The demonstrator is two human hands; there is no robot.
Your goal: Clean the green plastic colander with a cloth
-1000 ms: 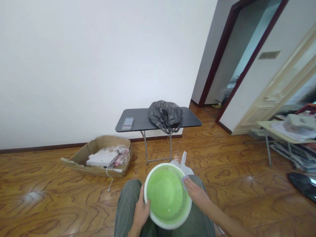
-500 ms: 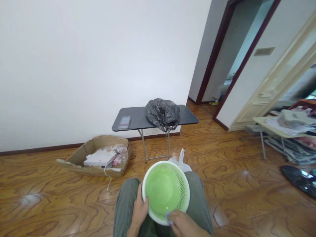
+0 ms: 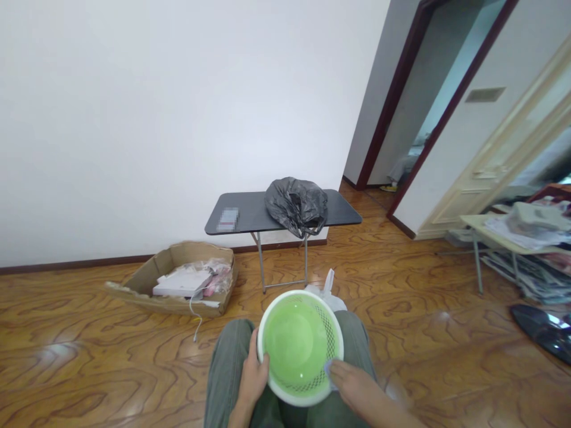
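A round green basin with a white rim and mesh-patterned sides, looking like a strainer basket (image 3: 294,342), rests over my lap between my knees. My left hand (image 3: 255,374) grips its left rim, thumb on the inner side and fingers outside. At the lower right rim, my right hand (image 3: 350,380) is closed on a small pale bluish cloth (image 3: 329,368), pressed against the rim. Most of the cloth is hidden under my fingers.
Ahead stands a black folding table (image 3: 250,211) bearing a crumpled black plastic bag (image 3: 297,205). A cardboard box (image 3: 172,258) with packaging lies on the floor at left. A white bag (image 3: 329,291) sits beyond my knees. At right is a cluttered small table (image 3: 486,223).
My right hand has slid with the cloth along the rim, from the bottom toward the right side. My left hand keeps its grip on the basket.
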